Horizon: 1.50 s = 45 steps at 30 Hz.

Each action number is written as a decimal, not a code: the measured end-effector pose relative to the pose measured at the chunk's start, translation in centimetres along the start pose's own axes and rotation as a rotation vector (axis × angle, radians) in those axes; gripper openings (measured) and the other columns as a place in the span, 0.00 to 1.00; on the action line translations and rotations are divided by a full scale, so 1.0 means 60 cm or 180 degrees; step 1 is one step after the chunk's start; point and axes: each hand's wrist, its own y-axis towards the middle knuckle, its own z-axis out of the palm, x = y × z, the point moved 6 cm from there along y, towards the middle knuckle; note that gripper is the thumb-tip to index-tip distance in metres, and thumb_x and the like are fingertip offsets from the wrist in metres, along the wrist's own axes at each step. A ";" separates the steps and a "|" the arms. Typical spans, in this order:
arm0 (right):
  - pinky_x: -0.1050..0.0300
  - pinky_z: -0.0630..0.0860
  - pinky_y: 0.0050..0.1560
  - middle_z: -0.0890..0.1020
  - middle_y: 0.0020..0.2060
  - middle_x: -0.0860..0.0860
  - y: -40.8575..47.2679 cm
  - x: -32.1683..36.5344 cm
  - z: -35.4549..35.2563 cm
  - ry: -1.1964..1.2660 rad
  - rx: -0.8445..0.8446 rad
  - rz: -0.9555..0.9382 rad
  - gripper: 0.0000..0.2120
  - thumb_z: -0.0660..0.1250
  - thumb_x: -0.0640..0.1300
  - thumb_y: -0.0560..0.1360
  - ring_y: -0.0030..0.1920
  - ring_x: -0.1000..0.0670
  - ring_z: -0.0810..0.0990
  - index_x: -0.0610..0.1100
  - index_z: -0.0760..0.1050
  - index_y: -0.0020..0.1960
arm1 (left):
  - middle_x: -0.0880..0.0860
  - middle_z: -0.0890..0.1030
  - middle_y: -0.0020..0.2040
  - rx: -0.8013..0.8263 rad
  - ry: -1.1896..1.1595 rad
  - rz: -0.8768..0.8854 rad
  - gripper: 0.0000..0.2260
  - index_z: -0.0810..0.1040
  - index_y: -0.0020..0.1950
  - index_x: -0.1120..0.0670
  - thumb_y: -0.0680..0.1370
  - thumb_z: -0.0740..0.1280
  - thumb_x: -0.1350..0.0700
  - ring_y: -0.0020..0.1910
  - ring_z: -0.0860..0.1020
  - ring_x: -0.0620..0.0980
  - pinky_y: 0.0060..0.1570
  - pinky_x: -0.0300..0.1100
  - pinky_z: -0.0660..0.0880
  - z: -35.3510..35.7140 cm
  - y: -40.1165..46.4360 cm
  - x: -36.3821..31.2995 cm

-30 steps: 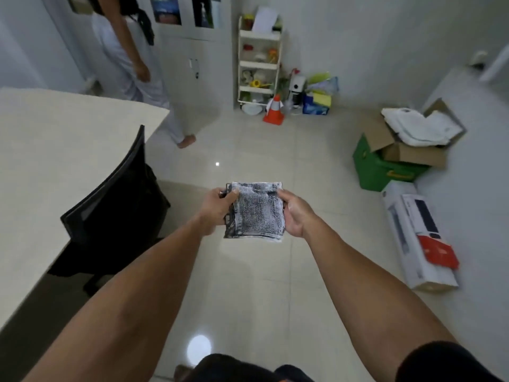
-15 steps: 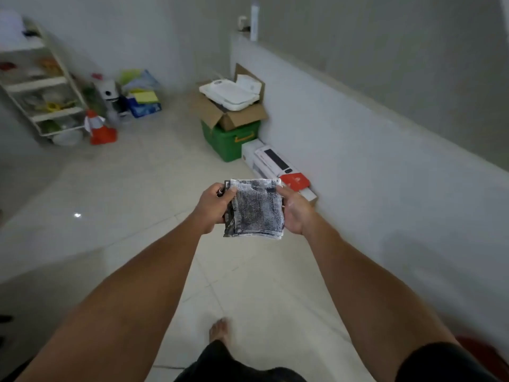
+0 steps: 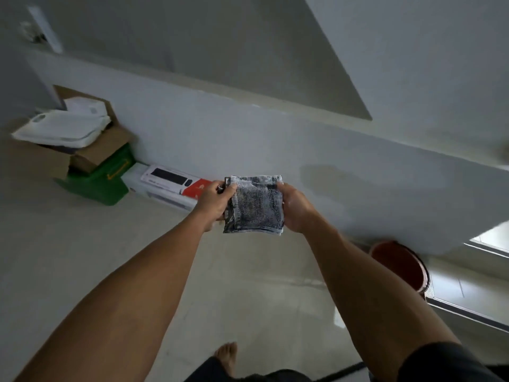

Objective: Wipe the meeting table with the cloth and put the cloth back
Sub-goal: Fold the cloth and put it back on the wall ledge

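Pale tiled floor (image 3: 82, 257) below: the folded cloth (image 3: 254, 205) (soft, light, probably limp) is pinched at opposite edges by left hand (image 3: 213, 205) and right hand (image 3: 296, 208).

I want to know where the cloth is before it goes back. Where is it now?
In the head view the folded grey cloth is mid-frame, above the floor, held between the left hand and right hand, in front of the white wall.

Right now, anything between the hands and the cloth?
No. The folded cloth is already held at both sides: the left hand grips its left edge and the right hand its right edge, in the air above the floor. Nothing sits between them. The table and the cloth's storage spot are out of view.
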 end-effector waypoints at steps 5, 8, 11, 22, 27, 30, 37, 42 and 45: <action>0.41 0.82 0.59 0.83 0.62 0.40 0.051 0.038 -0.060 0.0204 -0.0421 -0.0283 0.20 0.57 0.50 0.88 0.59 0.40 0.83 0.40 0.75 0.72 | 0.56 0.84 0.52 0.0577 -0.0193 -0.0307 0.19 0.82 0.55 0.52 0.76 0.74 0.38 0.54 0.81 0.58 0.57 0.55 0.80 0.058 0.102 -0.021; 0.46 0.84 0.52 0.84 0.61 0.41 0.064 0.060 -0.095 0.0430 -0.0680 -0.0369 0.17 0.58 0.50 0.88 0.57 0.41 0.83 0.43 0.78 0.68 | 0.58 0.84 0.56 0.0831 -0.0314 -0.0441 0.11 0.82 0.53 0.52 0.77 0.76 0.47 0.53 0.80 0.57 0.49 0.48 0.79 0.102 0.142 -0.038; 0.47 0.85 0.50 0.85 0.60 0.42 0.086 0.085 -0.138 0.0521 -0.0839 -0.0442 0.16 0.57 0.50 0.88 0.57 0.41 0.84 0.44 0.79 0.66 | 0.57 0.84 0.56 0.1019 -0.0340 -0.0409 0.12 0.82 0.58 0.55 0.78 0.76 0.52 0.56 0.81 0.57 0.52 0.50 0.78 0.149 0.186 -0.057; 0.42 0.85 0.51 0.83 0.64 0.37 0.244 0.207 -0.255 0.0834 -0.1049 -0.0511 0.17 0.60 0.47 0.87 0.55 0.42 0.86 0.38 0.76 0.70 | 0.58 0.80 0.60 0.1233 0.0478 0.0223 0.12 0.76 0.64 0.53 0.85 0.65 0.47 0.58 0.76 0.56 0.54 0.47 0.71 0.287 0.400 -0.146; 0.39 0.84 0.58 0.80 0.56 0.37 0.339 0.302 -0.330 0.0783 -0.1051 -0.0504 0.11 0.62 0.46 0.87 0.53 0.40 0.83 0.37 0.75 0.60 | 0.59 0.78 0.58 0.1226 0.0618 0.0283 0.09 0.74 0.60 0.51 0.87 0.62 0.47 0.51 0.73 0.55 0.49 0.48 0.71 0.356 0.512 -0.212; 0.49 0.83 0.44 0.78 0.50 0.42 0.378 0.359 -0.354 0.0639 -0.1005 -0.0509 0.10 0.59 0.46 0.88 0.46 0.45 0.80 0.40 0.72 0.63 | 0.59 0.78 0.57 0.1107 0.0611 0.0268 0.10 0.72 0.60 0.51 0.87 0.61 0.46 0.50 0.73 0.54 0.49 0.48 0.72 0.390 0.565 -0.245; 0.52 0.72 0.40 0.75 0.44 0.46 0.485 0.435 -0.399 0.0424 -0.1205 -0.0488 0.08 0.59 0.44 0.88 0.41 0.48 0.73 0.43 0.75 0.56 | 0.56 0.75 0.50 0.0991 0.0646 0.0171 0.10 0.71 0.60 0.53 0.87 0.60 0.46 0.42 0.71 0.53 0.43 0.46 0.70 0.434 0.688 -0.283; 0.51 0.70 0.40 0.75 0.42 0.45 0.549 0.470 -0.428 0.0179 -0.1553 -0.0552 0.09 0.62 0.46 0.87 0.38 0.47 0.72 0.42 0.77 0.59 | 0.59 0.75 0.49 0.1007 0.0688 0.0148 0.12 0.70 0.56 0.54 0.86 0.61 0.46 0.41 0.70 0.54 0.46 0.49 0.71 0.457 0.769 -0.301; 0.50 0.70 0.39 0.75 0.43 0.42 0.581 0.483 -0.440 -0.0009 -0.1750 -0.0536 0.08 0.64 0.47 0.86 0.41 0.44 0.72 0.43 0.79 0.57 | 0.58 0.72 0.41 0.0964 0.0770 0.0137 0.11 0.69 0.53 0.55 0.87 0.62 0.47 0.37 0.68 0.54 0.43 0.48 0.70 0.469 0.812 -0.301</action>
